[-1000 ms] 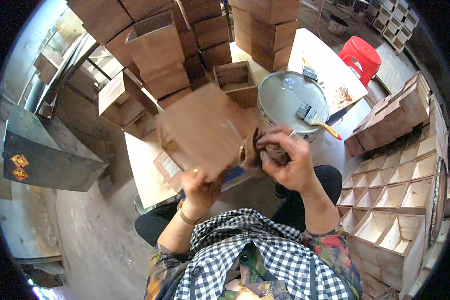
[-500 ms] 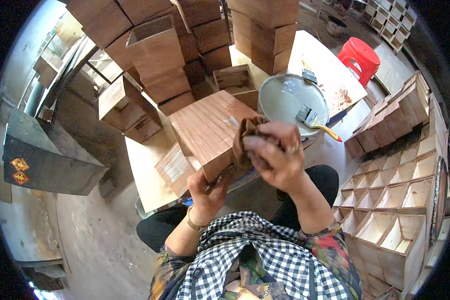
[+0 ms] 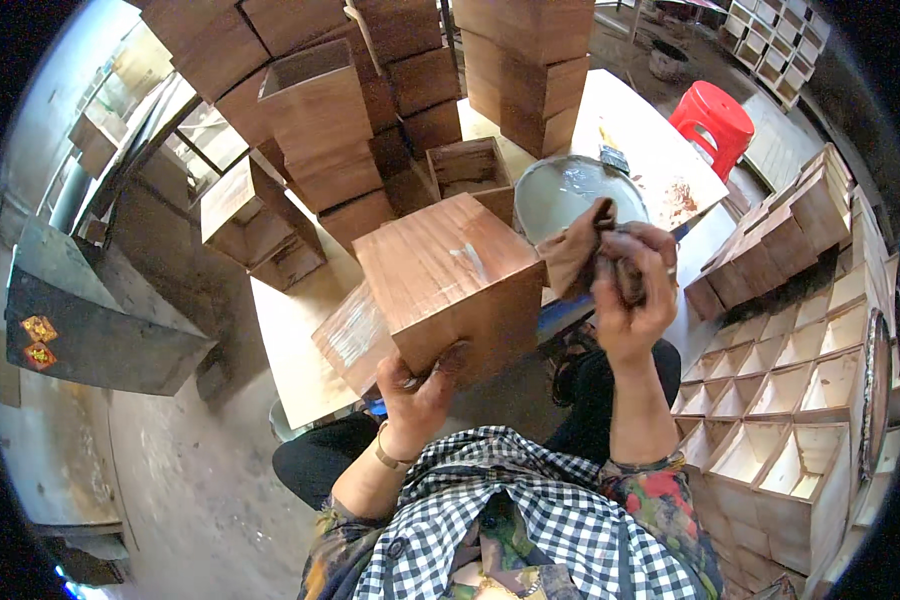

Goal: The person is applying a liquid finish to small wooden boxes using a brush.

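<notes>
Wooden box [image 3: 450, 265], head view: brown, grained, tilted in front of the person over the near edge of the table; pale streaks on its upper face.
Left hand [image 3: 412, 395]: clamped on the box at its lower near corner, thumb against the near face; bracelet at the wrist.
Right hand [image 3: 635, 285]: fingers closed around a bunched cloth, raised to the right of the box.
Brown cloth [image 3: 572, 258]: beside the box's right corner, overlapping the pail in view; whether it touches the box cannot be told.
Pail [image 3: 560, 190]: round, pale grey contents, beyond the cloth.
Brush [image 3: 613, 158]: dark bristles, at the pail's far rim.
Streaked wooden piece [image 3: 355, 335]: on the table, left of the box, white smears on its face.
Table [image 3: 295, 375]: pale top, beneath the pail and stacks.
Open box [image 3: 495, 202]: just behind the held one.
Box stacks [image 3: 530, 80]: brown, along the table's far side.
Stool [image 3: 712, 120]: red, beyond the table's right edge.
Open compartments [image 3: 805, 453]: pale-lined, in rows at right.
</notes>
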Demonstrator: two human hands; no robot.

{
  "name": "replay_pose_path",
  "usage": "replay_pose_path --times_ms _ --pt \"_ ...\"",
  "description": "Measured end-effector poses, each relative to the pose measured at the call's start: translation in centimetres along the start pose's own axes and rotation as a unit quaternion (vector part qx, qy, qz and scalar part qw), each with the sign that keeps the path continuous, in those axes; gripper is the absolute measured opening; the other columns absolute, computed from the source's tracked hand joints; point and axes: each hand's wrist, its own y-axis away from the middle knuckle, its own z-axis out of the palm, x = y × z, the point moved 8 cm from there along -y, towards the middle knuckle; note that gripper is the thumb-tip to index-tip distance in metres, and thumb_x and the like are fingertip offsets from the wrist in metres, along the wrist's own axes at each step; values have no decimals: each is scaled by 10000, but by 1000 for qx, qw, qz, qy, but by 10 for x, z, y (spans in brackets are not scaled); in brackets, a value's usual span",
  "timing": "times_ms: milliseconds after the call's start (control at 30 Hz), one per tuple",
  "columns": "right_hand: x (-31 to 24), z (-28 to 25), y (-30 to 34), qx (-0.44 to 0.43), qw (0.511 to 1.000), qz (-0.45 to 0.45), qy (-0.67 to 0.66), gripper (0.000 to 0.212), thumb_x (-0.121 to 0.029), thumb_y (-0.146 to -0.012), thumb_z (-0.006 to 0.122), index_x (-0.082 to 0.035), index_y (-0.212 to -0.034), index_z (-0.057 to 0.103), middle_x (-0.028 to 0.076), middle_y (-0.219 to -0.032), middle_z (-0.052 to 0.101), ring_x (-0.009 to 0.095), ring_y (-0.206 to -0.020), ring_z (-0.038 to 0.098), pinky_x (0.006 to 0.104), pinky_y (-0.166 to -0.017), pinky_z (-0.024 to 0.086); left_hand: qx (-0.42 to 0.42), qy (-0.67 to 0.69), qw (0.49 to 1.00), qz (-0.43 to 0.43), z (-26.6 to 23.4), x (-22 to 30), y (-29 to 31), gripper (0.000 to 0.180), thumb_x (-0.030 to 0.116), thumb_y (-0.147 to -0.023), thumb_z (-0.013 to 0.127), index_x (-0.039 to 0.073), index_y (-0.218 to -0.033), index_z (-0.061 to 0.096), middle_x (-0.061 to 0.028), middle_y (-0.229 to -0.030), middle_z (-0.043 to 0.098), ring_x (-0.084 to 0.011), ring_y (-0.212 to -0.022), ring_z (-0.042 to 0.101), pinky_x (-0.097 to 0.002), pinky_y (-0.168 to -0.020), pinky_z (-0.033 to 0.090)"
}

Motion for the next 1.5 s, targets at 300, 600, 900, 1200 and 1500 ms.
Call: replay_pose_path --times_ms 300,600,900,1200,1500 --pt "-26 44 10 -223 973 -32 -39 297 -31 -562 672 -85 -846 603 87 -849 531 253 -829 525 342 -703 439 -113 -361 900 216 28 26 1 112 14 -644 638 21 -721 556 -100 -581 514 -219 -463 521 -290 -435 397" --pt "-1 50 15 -273 944 98 -157 232 1 -596 650 -51 -816 594 119 -830 561 269 -771 565 326 -663 467 -217 -391 864 231 39 21 -1 299 50 -484 622 51 -777 564 -89 -703 563 -252 -588 560 -325 -487 442" --pt "6 48 13 -262 957 78 -98 294 -32 -614 642 -39 -898 567 130 -857 530 284 -770 548 319 -672 442 -248 -399 838 278 47 28 -5 294 68 -483 613 51 -771 550 -76 -694 555 -233 -609 560 -325 -534 443" --pt "-23 46 17 -290 943 12 -160 217 -79 -624 655 -31 -812 558 141 -777 553 306 -756 556 367 -656 453 -192 -410 848 277 34 32 -14 165 44 -564 637 50 -709 557 -82 -622 525 -241 -539 531 -319 -483 412" --pt "33 -11 8 -40 971 187 -145 185 -75 -683 596 -29 -855 546 100 -798 555 242 -708 541 314 -665 440 -42 -288 929 229 -13 25 -28 110 30 -629 666 22 -685 571 -114 -539 491 -267 -455 490 -310 -418 366"
